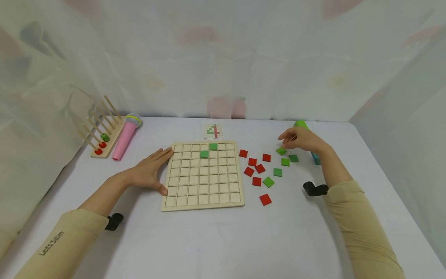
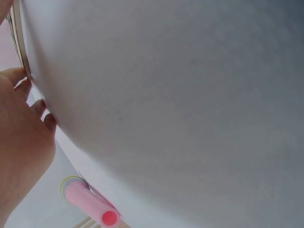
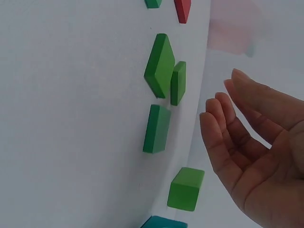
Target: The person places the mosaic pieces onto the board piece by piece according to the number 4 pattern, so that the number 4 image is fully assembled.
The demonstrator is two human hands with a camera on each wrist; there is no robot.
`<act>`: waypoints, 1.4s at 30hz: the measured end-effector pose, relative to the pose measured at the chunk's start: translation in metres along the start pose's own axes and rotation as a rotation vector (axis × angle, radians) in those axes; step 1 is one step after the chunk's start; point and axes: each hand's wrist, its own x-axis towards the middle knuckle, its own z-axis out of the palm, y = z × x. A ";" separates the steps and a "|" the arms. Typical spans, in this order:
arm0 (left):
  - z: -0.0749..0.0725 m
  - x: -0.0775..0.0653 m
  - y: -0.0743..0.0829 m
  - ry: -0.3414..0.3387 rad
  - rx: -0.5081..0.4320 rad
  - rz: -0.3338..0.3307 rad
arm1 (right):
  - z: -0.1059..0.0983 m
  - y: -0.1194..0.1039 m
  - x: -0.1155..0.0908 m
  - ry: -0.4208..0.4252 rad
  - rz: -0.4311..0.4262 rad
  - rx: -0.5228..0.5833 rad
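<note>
My left hand (image 1: 148, 170) rests along the left edge of a wooden grid board (image 1: 203, 209), thumb near its lower corner and fingertips at the upper one. Two green square tiles lie in its upper cells, one (image 1: 213, 147) in the top row and one (image 1: 204, 154) just below to the left. My right hand (image 1: 301, 138) hovers over a light green tile (image 1: 281, 151) right of the board. In the right wrist view its fingers (image 3: 213, 135) are loosely bent, with nothing between them and the thumb. Several more green tiles (image 3: 160, 66) lie nearby.
Several red tiles (image 1: 256, 181) lie between the board and the green ones. Behind the board is a small pattern card (image 1: 213, 131). A pink toy microphone (image 1: 124, 140) and a peg stand (image 1: 110, 145) with beads are at left. Lime (image 3: 185, 189) and teal (image 3: 164, 222) blocks stand near my right arm.
</note>
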 end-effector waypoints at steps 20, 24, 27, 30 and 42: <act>0.001 -0.001 -0.003 -0.005 -0.025 0.002 | -0.001 0.010 -0.007 -0.101 0.043 0.065; 0.001 0.000 -0.003 -0.004 -0.021 0.002 | 0.002 0.014 -0.004 -0.088 0.021 0.038; 0.002 0.000 -0.004 0.000 -0.013 0.003 | 0.004 0.015 0.000 -0.082 0.009 -0.002; 0.002 0.000 -0.004 0.002 -0.011 0.005 | 0.007 0.014 0.003 -0.072 0.017 -0.030; 0.002 -0.001 -0.004 -0.003 -0.017 0.001 | 0.016 0.014 0.011 -0.028 0.022 -0.069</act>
